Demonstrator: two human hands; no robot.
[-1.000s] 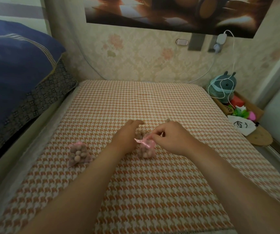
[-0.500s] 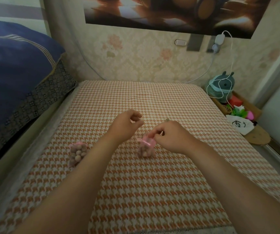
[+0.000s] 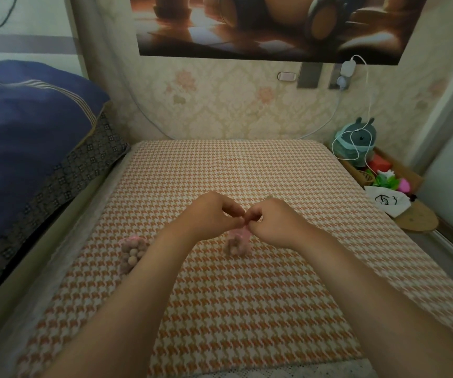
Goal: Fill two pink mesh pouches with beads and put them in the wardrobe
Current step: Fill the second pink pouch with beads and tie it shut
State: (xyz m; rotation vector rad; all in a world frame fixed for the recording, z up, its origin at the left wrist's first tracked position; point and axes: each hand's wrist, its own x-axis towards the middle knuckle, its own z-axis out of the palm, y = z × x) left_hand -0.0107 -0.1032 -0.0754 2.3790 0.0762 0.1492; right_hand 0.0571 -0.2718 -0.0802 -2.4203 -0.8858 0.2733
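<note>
Two pink mesh pouches full of tan beads are on the houndstooth table (image 3: pixel 247 309). One pouch (image 3: pixel 133 251) lies at the left, partly behind my left forearm. The other pouch (image 3: pixel 238 241) hangs just above the cloth at the middle. My left hand (image 3: pixel 214 214) and my right hand (image 3: pixel 271 222) meet fingertip to fingertip over it, each pinching the pink drawstring at the pouch's neck. The pouch's top is hidden under my fingers.
A bed with a dark blue quilt (image 3: pixel 28 137) runs along the left. A wooden box (image 3: pixel 400 170) at the right holds a green plush toy (image 3: pixel 357 143), a white cloth bag (image 3: pixel 387 203) and small toys. A white charger cable (image 3: pixel 367 105) hangs from the wall socket.
My left hand has come back from the left and joined my right hand at the neck of the middle pouch. The pouch has risen slightly off the cloth.
</note>
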